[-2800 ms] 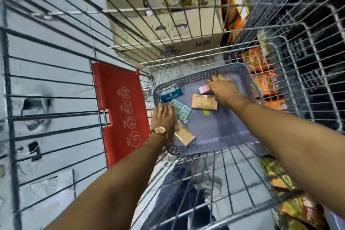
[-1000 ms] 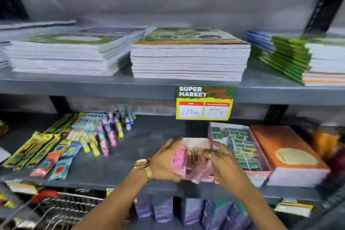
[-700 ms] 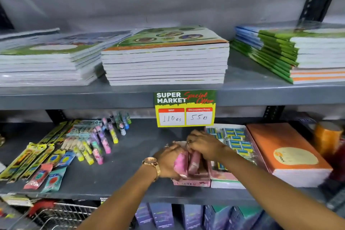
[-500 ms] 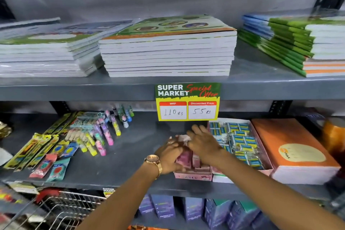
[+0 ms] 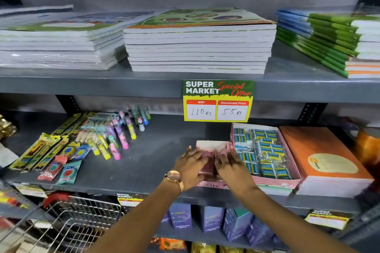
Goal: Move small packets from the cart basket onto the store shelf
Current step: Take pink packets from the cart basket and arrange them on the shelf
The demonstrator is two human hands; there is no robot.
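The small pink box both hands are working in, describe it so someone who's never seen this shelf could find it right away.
Find the yellow price tag on the upper shelf edge; the small pink box sits below it on the middle shelf, under the left hand and right hand. It touches a bigger pink tray of blue packets but holds pink packets instead.
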